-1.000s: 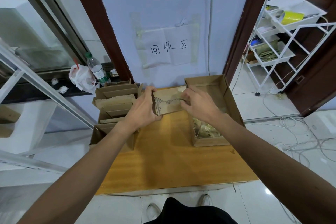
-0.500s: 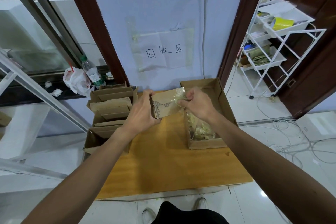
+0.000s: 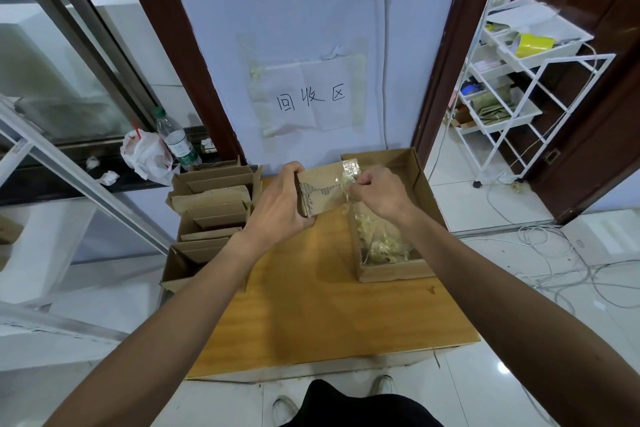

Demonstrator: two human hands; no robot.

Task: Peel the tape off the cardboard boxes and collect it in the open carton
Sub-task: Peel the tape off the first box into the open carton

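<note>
Head view is showing the left hand (image 3: 277, 210) gripping a flattened cardboard box (image 3: 323, 189) while the right hand (image 3: 375, 192) is pinching clear tape (image 3: 349, 173) over the open carton (image 3: 420, 184).

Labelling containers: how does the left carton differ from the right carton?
Contents: left carton holds flattened cardboard boxes, right carton crumpled clear tape. Fill: left carton is packed past its rim, right carton's far end is bare. Both are open brown cardboard.

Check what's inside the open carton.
Crumpled peeled tape is piled at the near end of the open carton; its far end shows bare cardboard. The right hand covers part of the middle.
</note>
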